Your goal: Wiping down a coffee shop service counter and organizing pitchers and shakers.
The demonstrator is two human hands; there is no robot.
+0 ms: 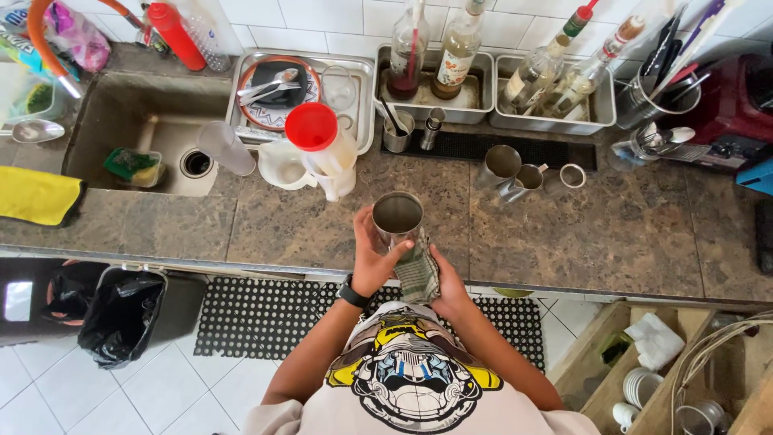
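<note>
My left hand point(372, 256) is wrapped around a steel shaker cup point(398, 217) held upright over the stone counter's front edge. Against the cup's lower side, my right hand point(445, 282) presses a crumpled grey-green cloth point(417, 272). The cup's inside looks empty. A black watch point(353, 292) sits on my left wrist.
Behind the cup stand a white jug with a red lid point(320, 145), a clear plastic cup point(225, 147) and small steel cups point(515, 173). A sink point(153, 129) lies at the left, with a drainer tray point(302, 93) and bottle trays point(555, 89) at the back. A black-lined bin point(122, 314) stands below.
</note>
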